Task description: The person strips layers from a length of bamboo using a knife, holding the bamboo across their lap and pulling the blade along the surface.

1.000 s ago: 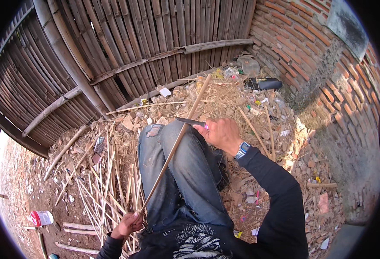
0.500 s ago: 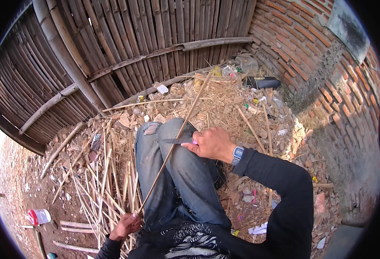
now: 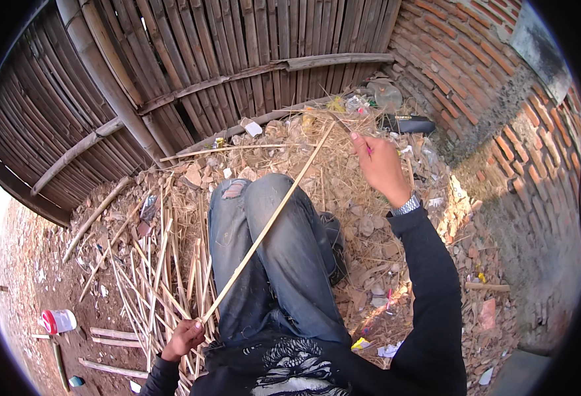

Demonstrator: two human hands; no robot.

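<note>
Left grip [image 3: 185, 339] around pale strip [image 3: 267, 228]

Sunlight patches the weathered red-brick wall [image 3: 534, 158]; left of it, the brown bamboo-slat fence [image 3: 191, 59] stands shaded, bowed by fisheye distortion.

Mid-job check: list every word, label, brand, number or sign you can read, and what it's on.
No text is readable in this view.
Black object by the brick wall: small pale marking, too blurred to read.
Wristwatch: no digits legible.
Black shirt: white picture print, no legible words.
Stick and knife: no lettering visible.
</note>
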